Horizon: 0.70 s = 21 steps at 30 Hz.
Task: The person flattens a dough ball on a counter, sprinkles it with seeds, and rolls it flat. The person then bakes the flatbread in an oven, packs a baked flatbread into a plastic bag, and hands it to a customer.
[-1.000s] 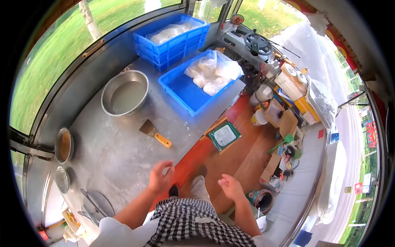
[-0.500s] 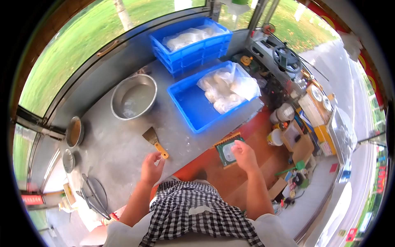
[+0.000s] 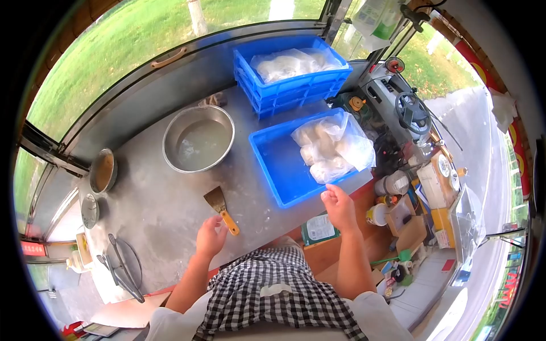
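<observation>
My left hand (image 3: 210, 236) hovers at the near side of the metal table (image 3: 165, 204), its fingers loosely curved and apart with nothing in them. Right beside its fingertips lies a scraper (image 3: 228, 221) with a wide metal blade and a yellow handle. My right hand (image 3: 340, 210) is raised near the front edge of a blue crate (image 3: 282, 200), fingers bent, slightly parted and empty. Inside that crate, on its right side, pale rounded dough-like pieces (image 3: 324, 145) sit under clear plastic. Behind the scraper stands a round metal basin (image 3: 170, 145) holding cloudy liquid.
Stacked blue crates (image 3: 296, 91) with a plastic-covered pale mass stand at the back. Two small bowls (image 3: 104, 170) are by the left wall. Dark tongs (image 3: 122, 267) lie at the table's left end. Cartons (image 3: 410, 227) and a steering wheel (image 3: 413, 112) are to the right.
The view has shifted, bringing more of the table under me. I stand closer to it. My right hand now appears nearer the blue crate; my left stays beside the scraper.
</observation>
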{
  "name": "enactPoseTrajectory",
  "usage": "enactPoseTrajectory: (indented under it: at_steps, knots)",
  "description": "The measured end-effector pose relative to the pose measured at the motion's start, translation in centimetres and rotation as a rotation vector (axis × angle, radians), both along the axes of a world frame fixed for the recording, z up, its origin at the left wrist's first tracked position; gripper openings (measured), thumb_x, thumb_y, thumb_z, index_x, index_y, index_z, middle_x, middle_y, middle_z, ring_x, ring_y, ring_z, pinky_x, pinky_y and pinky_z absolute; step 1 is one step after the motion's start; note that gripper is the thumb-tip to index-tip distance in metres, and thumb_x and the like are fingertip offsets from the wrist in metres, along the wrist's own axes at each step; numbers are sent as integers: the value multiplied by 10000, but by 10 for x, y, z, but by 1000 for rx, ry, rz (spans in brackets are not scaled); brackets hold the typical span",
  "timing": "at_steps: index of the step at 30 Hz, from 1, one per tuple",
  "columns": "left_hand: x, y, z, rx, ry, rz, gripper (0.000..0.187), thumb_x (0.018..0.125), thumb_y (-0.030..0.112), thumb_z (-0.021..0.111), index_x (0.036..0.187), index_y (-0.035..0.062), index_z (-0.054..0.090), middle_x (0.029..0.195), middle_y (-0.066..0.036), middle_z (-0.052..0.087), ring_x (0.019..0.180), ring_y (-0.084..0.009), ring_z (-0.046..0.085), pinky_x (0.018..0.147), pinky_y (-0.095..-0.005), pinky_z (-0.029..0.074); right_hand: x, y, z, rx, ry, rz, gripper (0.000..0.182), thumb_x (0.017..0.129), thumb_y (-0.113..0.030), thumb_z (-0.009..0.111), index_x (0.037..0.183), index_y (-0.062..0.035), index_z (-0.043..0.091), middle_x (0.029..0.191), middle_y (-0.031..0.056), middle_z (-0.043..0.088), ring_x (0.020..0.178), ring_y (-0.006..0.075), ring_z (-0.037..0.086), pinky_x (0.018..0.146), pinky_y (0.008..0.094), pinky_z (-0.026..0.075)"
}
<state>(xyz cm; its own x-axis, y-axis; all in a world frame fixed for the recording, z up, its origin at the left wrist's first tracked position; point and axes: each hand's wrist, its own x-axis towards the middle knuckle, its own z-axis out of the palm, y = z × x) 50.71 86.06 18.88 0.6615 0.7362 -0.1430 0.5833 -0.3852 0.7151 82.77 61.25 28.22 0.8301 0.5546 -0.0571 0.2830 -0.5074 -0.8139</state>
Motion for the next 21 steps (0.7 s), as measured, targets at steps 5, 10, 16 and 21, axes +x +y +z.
enactPoseTrajectory:
  at_steps: [5,10,16,21]
  knots:
    - [11,17,1,-32,2,54,311,898,197,759,1149,28,684,1100,-156,730,988,-310,722,867,-424,571,40,24,-12,21,-2,18,393,987,-180,713,1304,43,653,1067,171,758,973,243,739,881,351,583]
    - [31,20,3,-36,15,139,310,898,186,751,1148,17,681,1079,-161,733,991,-314,722,867,-415,568,95,67,-9,129,-30,139,378,980,-154,712,1300,39,657,1061,181,757,967,239,743,871,347,585]
    - [68,-9,14,-75,11,249,293,892,175,743,1126,6,686,1063,-166,728,993,-313,724,875,-419,562,186,168,41,351,-309,308,329,966,-136,731,1259,7,685,1053,167,748,939,248,743,839,341,589]
    - [78,-35,16,-90,-2,378,291,890,164,747,1124,0,687,1064,-170,722,995,-316,725,876,-418,563,256,280,67,283,-517,420,306,968,-197,694,1218,-22,720,1133,180,742,1047,327,720,926,391,566]
